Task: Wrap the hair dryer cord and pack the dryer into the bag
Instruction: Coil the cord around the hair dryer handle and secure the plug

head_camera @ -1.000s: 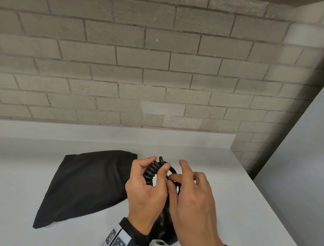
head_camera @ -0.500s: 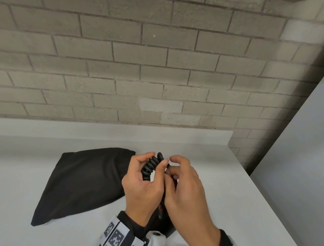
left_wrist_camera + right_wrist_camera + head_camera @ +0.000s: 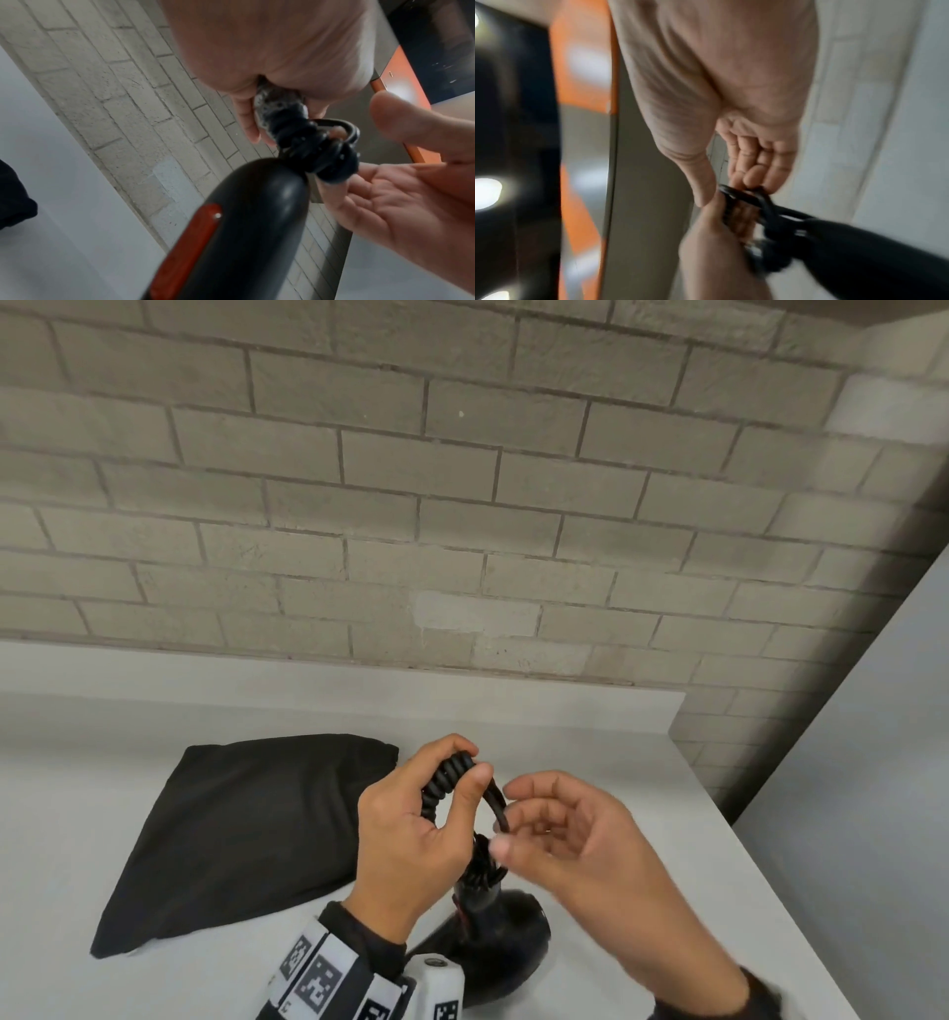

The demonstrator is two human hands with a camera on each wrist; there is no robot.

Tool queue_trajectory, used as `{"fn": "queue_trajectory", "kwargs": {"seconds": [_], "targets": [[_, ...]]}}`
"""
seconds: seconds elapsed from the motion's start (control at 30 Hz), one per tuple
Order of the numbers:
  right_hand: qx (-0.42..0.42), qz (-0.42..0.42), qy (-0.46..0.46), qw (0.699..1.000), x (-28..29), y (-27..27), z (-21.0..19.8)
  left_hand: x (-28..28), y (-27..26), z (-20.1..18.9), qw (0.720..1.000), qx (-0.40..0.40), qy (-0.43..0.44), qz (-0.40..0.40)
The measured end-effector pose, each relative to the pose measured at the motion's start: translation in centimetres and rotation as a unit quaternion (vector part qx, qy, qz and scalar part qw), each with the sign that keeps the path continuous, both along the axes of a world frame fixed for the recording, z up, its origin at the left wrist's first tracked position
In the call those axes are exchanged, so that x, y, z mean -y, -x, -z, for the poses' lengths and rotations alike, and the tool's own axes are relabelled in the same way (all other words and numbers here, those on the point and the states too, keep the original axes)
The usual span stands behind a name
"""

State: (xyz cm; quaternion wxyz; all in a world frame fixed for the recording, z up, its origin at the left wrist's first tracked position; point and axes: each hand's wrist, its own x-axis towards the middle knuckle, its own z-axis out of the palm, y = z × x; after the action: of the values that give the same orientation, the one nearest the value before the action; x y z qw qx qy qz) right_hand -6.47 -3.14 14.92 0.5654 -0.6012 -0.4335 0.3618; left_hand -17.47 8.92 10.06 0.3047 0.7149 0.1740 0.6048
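The black hair dryer (image 3: pixel 495 952) stands on the white counter (image 3: pixel 77 788) under my hands, its handle pointing up; the left wrist view shows its red switch strip (image 3: pixel 185 243). My left hand (image 3: pixel 470 760) grips the bundled black cord (image 3: pixel 447 778) between thumb and curled fingers above the handle. One loose loop of cord (image 3: pixel 494 806) arcs to the right from the bundle. My right hand (image 3: pixel 513 819) is beside it, palm spread, fingers relaxed, with fingertips (image 3: pixel 752 178) touching that loop. The black cloth bag (image 3: pixel 246 834) lies flat to the left, its mouth facing my hands.
A brick wall (image 3: pixel 462 505) rises behind the counter's raised back ledge. A grey panel (image 3: pixel 873 762) stands to the right, past the counter's right edge. Bare counter surface lies left of and in front of the bag.
My right hand has come off the cord bundle and spread, shifting slightly right, leaving one loop sticking out. My left hand keeps its grip on the bundle.
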Motion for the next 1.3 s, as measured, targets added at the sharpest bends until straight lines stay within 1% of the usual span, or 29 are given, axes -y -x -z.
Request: {"fn": "queue_trajectory", "kwargs": {"seconds": [0.03, 0.07, 0.13, 0.17, 0.23, 0.27, 0.3, 0.33, 0.4, 0.43, 0.47, 0.53, 0.6, 0.7, 0.77, 0.8, 0.9, 0.93, 1.0, 1.07, 1.13, 1.2, 1.23, 1.3], "targets": [[0.063, 0.027, -0.026, 0.997, 0.2, 0.5, 0.9, -0.1, 0.1, 0.0, 1.000, -0.002, 0.003, -0.005], [0.137, 0.053, -0.053, 0.988, 0.3, 1.0, 1.7, -0.1, 0.1, -0.1, 1.000, -0.004, 0.005, -0.006], [0.279, 0.092, -0.102, 0.950, 0.4, 1.8, 2.8, -0.1, 0.2, -0.2, 1.000, -0.006, 0.002, -0.003], [0.319, 0.104, -0.112, 0.935, 0.4, 2.0, 3.0, 0.0, 0.2, -0.2, 1.000, -0.008, -0.002, 0.000], [0.337, 0.122, -0.103, 0.928, 0.4, 2.1, 2.9, 0.0, 0.1, -0.2, 1.000, -0.010, -0.012, 0.000], [0.325, 0.127, -0.087, 0.933, 0.4, 2.1, 2.7, 0.0, 0.0, -0.1, 1.000, -0.011, -0.019, -0.001], [0.295, 0.126, -0.066, 0.945, 0.4, 2.0, 2.4, -0.1, 0.0, -0.1, 1.000, -0.012, -0.027, -0.003], [0.245, 0.122, -0.043, 0.961, 0.5, 2.0, 2.0, -0.1, 0.0, 0.0, 0.999, -0.012, -0.035, -0.004], [0.093, 0.097, 0.009, 0.991, 0.5, 1.5, 0.8, -0.2, 0.0, 0.1, 0.999, -0.013, -0.050, -0.006], [0.013, 0.074, 0.039, 0.996, 0.5, 1.1, 0.2, -0.2, 0.0, 0.2, 0.998, -0.016, -0.056, -0.005], [-0.057, 0.046, 0.060, 0.995, 0.6, 0.7, -0.3, -0.2, 0.0, 0.3, 0.998, -0.019, -0.061, -0.003], [-0.167, 0.000, 0.078, 0.983, 0.7, -0.1, -1.3, -0.2, 0.0, 0.4, 0.997, -0.024, -0.067, 0.005], [-0.232, -0.023, 0.087, 0.969, 0.8, -0.6, -1.8, -0.3, 0.1, 0.4, 0.997, -0.029, -0.069, 0.013], [-0.269, -0.039, 0.098, 0.957, 0.9, -1.3, -1.7, -0.5, 0.3, 0.4, 0.996, -0.038, -0.079, 0.028], [-0.257, -0.035, 0.096, 0.961, 0.9, -1.6, -1.7, -0.5, 0.3, 0.4, 0.995, -0.045, -0.083, 0.035], [-0.227, -0.024, 0.087, 0.970, 1.0, -1.6, -1.7, -0.6, 0.3, 0.4, 0.995, -0.047, -0.082, 0.036], [-0.105, 0.019, 0.038, 0.994, 1.0, -1.1, -1.7, -0.7, 0.2, 0.3, 0.995, -0.050, -0.076, 0.037], [-0.082, 0.033, 0.024, 0.996, 1.0, -0.9, -1.5, -0.7, 0.2, 0.3, 0.995, -0.052, -0.073, 0.038], [-0.066, 0.056, 0.010, 0.996, 1.0, -1.0, -1.2, -0.7, 0.2, 0.4, 0.995, -0.058, -0.071, 0.045], [-0.083, 0.050, 0.022, 0.995, 1.1, -1.6, -1.5, -0.5, 0.2, 0.4, 0.994, -0.067, -0.069, 0.049], [-0.163, 0.025, 0.049, 0.985, 1.2, -2.4, -2.2, -0.2, 0.1, 0.4, 0.994, -0.070, -0.066, 0.056], [-0.257, -0.004, 0.087, 0.962, 1.2, -3.3, -2.5, -0.1, 0.0, 0.3, 0.993, -0.072, -0.068, 0.060], [-0.277, -0.017, 0.097, 0.956, 1.3, -3.5, -2.4, -0.1, -0.1, 0.3, 0.993, -0.072, -0.069, 0.060], [-0.269, -0.022, 0.083, 0.959, 1.4, -3.3, -1.7, -0.3, -0.1, 0.4, 0.995, -0.065, -0.060, 0.050]]}}
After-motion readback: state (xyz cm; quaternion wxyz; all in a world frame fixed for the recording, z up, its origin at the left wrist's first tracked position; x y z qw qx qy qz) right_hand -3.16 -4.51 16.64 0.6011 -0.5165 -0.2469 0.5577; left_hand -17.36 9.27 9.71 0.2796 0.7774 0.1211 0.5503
